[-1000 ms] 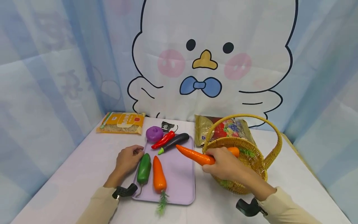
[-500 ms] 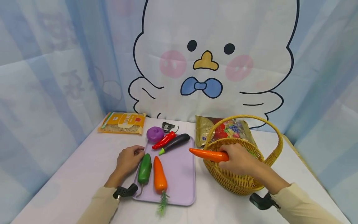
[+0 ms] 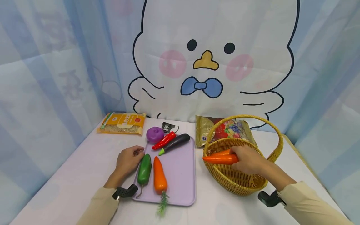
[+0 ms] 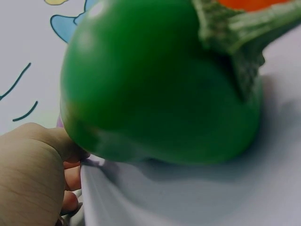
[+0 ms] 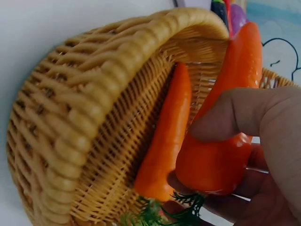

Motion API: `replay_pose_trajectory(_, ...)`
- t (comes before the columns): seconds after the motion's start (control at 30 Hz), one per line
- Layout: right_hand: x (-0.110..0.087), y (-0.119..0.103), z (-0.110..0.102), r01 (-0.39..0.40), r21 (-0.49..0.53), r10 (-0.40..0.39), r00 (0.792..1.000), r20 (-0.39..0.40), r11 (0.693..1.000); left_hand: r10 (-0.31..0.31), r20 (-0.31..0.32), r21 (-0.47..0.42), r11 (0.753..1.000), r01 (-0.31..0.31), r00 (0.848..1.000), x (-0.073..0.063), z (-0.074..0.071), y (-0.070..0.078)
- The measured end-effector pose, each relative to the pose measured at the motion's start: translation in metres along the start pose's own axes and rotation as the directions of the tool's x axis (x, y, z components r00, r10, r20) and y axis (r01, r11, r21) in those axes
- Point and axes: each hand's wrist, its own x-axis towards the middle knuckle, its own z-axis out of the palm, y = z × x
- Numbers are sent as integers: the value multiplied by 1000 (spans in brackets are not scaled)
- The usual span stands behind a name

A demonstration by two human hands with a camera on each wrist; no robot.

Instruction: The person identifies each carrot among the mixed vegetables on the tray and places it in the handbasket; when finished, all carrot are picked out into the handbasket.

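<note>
My right hand [image 3: 248, 160] holds an orange carrot [image 3: 220, 159] at its thick end, thumb on one side and fingers around the other. The carrot is over the opening of a wicker basket [image 3: 234, 184], its tip near the left rim. A second carrot [image 5: 167, 136] lies inside the basket, with green leaves [image 5: 146, 213] at its end. My left hand [image 3: 129, 161] grips the left edge of a lilac tray [image 3: 181, 187], thumb at the rim and other fingers curled below it. A green pepper [image 3: 144, 170] lies right beside that hand on the tray, with another carrot [image 3: 159, 175] alongside.
Across the tray's far end lie a purple onion [image 3: 155, 134], a red chili [image 3: 164, 140] and an eggplant [image 3: 175, 143]. A yellow grain bag [image 3: 122, 124], a small black packet [image 3: 168, 127] and a gold bag [image 3: 203, 129] stand behind. The basket's tall handle [image 3: 247, 116] arches overhead.
My right hand has moved right with the carrot, from beside the tray to over the basket, and the carrot has turned nearly level. The left hand stays at the tray's edge.
</note>
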Motion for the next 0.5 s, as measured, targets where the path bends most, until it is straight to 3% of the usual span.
replay_pose_trajectory(0.27,3,19,4,-51,-41,52,998,29,998,3,4,3,1000,-4,1000,-1,0,0)
replay_pose_trajectory(0.5,6,25,4,-50,-67,52,998,37,996,12,-8,0,1000,-12,1000,0,0,-1)
